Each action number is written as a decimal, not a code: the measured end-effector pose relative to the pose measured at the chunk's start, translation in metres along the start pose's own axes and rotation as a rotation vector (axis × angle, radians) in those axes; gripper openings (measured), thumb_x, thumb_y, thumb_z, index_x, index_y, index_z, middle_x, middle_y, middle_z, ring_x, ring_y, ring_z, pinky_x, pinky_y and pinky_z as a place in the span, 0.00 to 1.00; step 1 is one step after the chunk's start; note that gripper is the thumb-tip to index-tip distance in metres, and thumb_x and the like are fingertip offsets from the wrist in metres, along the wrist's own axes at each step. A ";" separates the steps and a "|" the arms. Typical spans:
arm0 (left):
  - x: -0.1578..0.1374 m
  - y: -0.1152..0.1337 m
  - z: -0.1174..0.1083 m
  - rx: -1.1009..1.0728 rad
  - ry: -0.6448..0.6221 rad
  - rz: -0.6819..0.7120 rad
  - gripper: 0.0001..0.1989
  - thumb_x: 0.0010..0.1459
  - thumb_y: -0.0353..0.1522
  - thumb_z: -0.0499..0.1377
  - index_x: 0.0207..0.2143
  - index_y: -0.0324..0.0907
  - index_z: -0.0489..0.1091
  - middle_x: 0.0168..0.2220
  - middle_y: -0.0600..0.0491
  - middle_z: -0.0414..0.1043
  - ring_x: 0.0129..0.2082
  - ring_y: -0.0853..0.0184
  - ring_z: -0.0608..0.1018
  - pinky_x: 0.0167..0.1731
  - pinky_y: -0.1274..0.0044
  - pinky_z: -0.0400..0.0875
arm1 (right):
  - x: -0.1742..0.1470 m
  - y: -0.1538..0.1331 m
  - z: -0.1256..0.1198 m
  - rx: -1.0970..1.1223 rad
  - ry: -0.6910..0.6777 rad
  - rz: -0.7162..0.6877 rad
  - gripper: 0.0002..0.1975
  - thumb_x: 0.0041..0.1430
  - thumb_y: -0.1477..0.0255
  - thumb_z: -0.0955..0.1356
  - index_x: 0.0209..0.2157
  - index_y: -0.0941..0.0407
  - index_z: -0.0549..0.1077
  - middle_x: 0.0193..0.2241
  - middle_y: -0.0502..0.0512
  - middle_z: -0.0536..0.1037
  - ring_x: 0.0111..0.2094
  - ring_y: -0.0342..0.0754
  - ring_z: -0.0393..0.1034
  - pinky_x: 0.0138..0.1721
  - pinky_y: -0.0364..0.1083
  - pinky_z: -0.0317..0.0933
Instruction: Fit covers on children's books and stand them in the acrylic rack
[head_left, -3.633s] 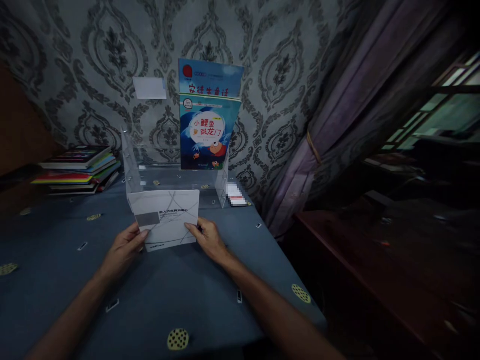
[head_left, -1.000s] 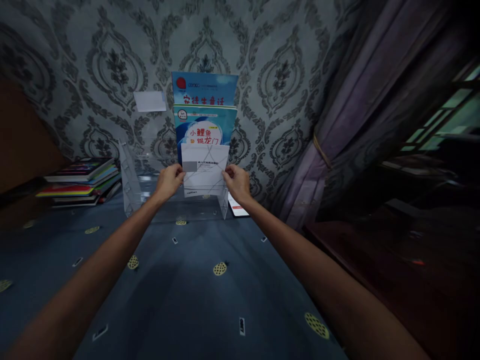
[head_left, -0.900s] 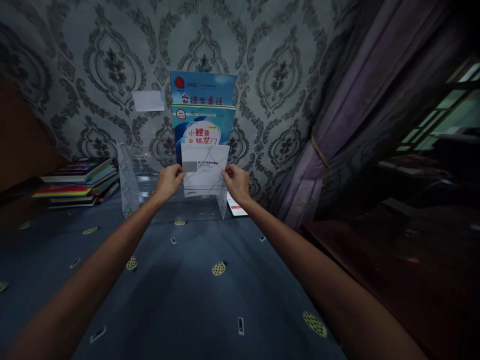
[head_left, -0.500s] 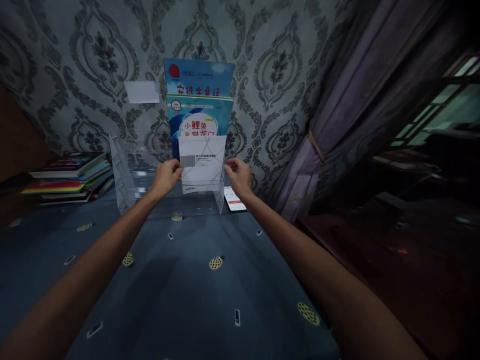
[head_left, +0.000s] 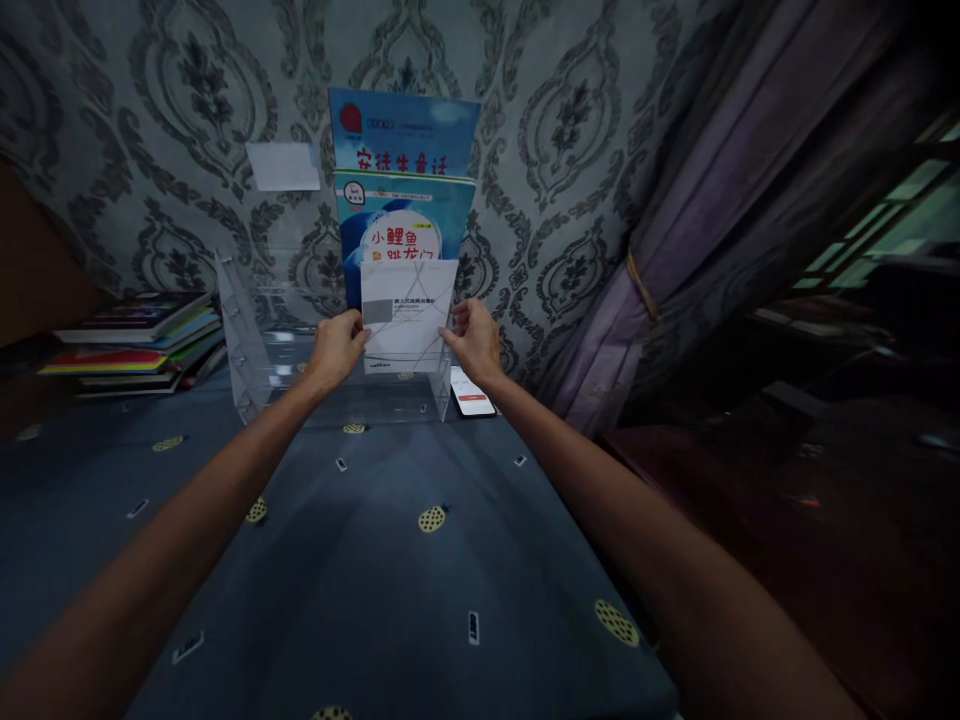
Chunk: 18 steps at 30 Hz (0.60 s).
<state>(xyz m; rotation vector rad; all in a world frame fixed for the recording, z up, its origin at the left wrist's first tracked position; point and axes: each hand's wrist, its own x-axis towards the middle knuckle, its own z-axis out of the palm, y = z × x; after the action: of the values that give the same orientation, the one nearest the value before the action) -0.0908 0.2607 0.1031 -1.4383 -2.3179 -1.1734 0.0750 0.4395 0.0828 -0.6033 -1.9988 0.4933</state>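
Note:
A white booklet (head_left: 397, 335) with dark print stands upright at the front of a clear acrylic rack (head_left: 247, 335). At its left edge, my left hand (head_left: 337, 348) pinches it between closed fingers. My right hand (head_left: 474, 340) is at the opposite edge, its thumb on the front of the cover and its other fingers curled beside the edge. Behind the booklet rises a blue picture book (head_left: 401, 195) with a round white title patch. Farther back, a taller blue book (head_left: 405, 125) with red lettering shows only its upper part.
A lit phone (head_left: 472, 395) lies right of the rack. Stacked books (head_left: 142, 340) sit at the left on a blue pineapple-print tablecloth (head_left: 360, 560). A blank white card (head_left: 283, 166) shows above the rack's left part. A tied purple curtain (head_left: 630, 270) hangs at the right.
My right thumb has shifted inward onto the booklet's front, and the fingers of that hand have lifted a little. The whole view has tilted slightly; the booklet stays between my hands.

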 end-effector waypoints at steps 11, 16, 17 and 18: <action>-0.005 -0.005 0.005 0.077 0.034 0.004 0.05 0.61 0.32 0.59 0.39 0.42 0.70 0.33 0.50 0.77 0.35 0.61 0.78 0.39 0.72 0.68 | -0.002 0.009 0.007 -0.015 -0.019 0.114 0.16 0.49 0.71 0.73 0.37 0.53 0.64 0.33 0.52 0.72 0.37 0.53 0.69 0.43 0.54 0.64; -0.010 -0.004 0.005 0.101 0.044 0.000 0.07 0.61 0.34 0.59 0.41 0.43 0.69 0.35 0.50 0.78 0.38 0.60 0.78 0.39 0.72 0.68 | -0.005 0.007 0.004 -0.013 -0.025 0.112 0.15 0.49 0.70 0.72 0.37 0.53 0.65 0.33 0.52 0.73 0.37 0.53 0.69 0.43 0.52 0.63; -0.011 -0.004 0.004 0.105 0.042 -0.002 0.07 0.62 0.34 0.59 0.42 0.43 0.69 0.35 0.51 0.78 0.38 0.60 0.78 0.39 0.72 0.68 | -0.006 0.006 0.004 -0.012 -0.023 0.107 0.15 0.50 0.70 0.72 0.38 0.53 0.65 0.33 0.52 0.73 0.37 0.53 0.69 0.43 0.52 0.63; -0.012 -0.003 0.003 0.112 0.040 -0.009 0.08 0.62 0.35 0.59 0.42 0.43 0.69 0.36 0.51 0.78 0.38 0.59 0.78 0.39 0.72 0.68 | -0.006 0.006 0.004 -0.011 -0.020 0.102 0.15 0.50 0.69 0.72 0.38 0.54 0.65 0.33 0.53 0.73 0.36 0.53 0.69 0.43 0.52 0.63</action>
<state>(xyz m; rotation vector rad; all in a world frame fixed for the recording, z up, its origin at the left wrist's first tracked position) -0.0863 0.2535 0.0932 -1.3550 -2.3249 -1.0462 0.0758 0.4402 0.0736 -0.7120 -1.9982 0.5516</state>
